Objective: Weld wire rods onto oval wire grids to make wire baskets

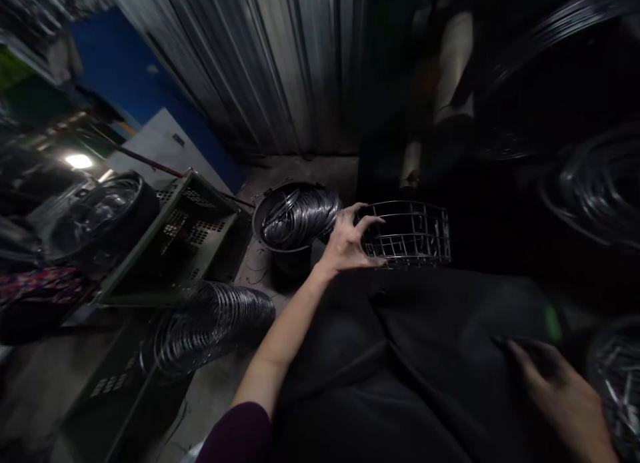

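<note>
Head view, dim and blurred toward the edges. I log items from largest down.

Corrugated metal wall fills the upper middle of the frame, with a blue panel to its left. The floor is bare concrete at lower left. A dark cloth covers the person's lap across the lower centre and right.

Green perforated crate sits tilted on the floor at left; a second crate lies below it near the bottom edge. A long stack of wire rings rests across the second crate, between the two. A dark bucket stands on the floor just right of the upper crate, holding loose wire rings. Large wire coils hang in shadow at the right edge.

Wire basket sits at the far edge of the lap cloth, just right of the bucket, upright, its open frame of rings and vertical rods visible.

Left hand: arm stretched forward, fingers spread and curled over the basket's left rim, touching it; grip looks loose, not fully closed round the wire.

Right hand: low at the right, resting on the cloth, fingers extended around a dark object that I cannot identify; I cannot tell whether the grip is closed.
</note>
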`<state>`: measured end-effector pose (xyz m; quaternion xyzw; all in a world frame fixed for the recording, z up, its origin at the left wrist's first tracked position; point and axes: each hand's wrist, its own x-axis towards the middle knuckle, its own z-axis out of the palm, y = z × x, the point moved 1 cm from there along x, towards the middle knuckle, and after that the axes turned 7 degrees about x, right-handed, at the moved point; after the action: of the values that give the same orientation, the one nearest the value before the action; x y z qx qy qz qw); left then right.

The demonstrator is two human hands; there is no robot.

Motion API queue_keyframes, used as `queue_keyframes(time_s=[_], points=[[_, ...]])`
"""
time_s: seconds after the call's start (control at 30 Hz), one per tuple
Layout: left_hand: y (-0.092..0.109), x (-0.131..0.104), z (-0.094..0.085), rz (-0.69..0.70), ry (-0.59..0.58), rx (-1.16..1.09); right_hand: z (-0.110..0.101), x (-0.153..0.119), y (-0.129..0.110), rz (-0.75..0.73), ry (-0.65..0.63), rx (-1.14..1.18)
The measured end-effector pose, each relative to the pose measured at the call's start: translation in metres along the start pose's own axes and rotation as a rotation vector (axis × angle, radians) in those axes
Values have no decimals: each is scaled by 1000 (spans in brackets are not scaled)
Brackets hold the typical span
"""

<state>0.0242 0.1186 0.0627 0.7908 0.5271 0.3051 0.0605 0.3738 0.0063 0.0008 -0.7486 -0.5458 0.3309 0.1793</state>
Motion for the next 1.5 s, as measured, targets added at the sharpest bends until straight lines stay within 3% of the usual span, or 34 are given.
queue_keyframes(time_s=[0.07, 0.13, 0.27, 0.33, 0.4, 0.47, 0.53, 0.67, 0.73, 0.83, 1.07, 1.5], points=[[2, 11, 3, 61, -35, 3, -9, 5, -26, 86, 2, 232], [3, 21, 7, 112, -58, 11, -24, 11, -63, 81, -85, 460], [10, 33, 13, 179, -116, 57, -35, 35, -136, 13, -552, 534], [13, 33, 13, 199, -147, 78, -27, 52, -158, -112, -626, 494], [12, 31, 12, 213, -156, 77, -14, 66, -170, -381, -475, 319], [8, 27, 9, 204, -129, 42, -2, 74, -173, -698, -240, 19], [1, 23, 7, 161, -95, -8, 6, 76, -173, -922, -90, -291], [-10, 24, 13, 69, -70, -89, 4, 79, -172, -1119, -46, -607], [-12, 29, 19, 71, -64, -126, -1, 83, -173, -1222, -25, -606], [-11, 39, 26, 106, -73, -173, -9, 87, -174, -1368, 103, -531], [-6, 47, 31, 72, -67, -185, -13, 89, -176, -1490, 254, -502], [-11, 60, 32, 134, -19, -206, -22, 100, -186, -1498, 242, -518]])
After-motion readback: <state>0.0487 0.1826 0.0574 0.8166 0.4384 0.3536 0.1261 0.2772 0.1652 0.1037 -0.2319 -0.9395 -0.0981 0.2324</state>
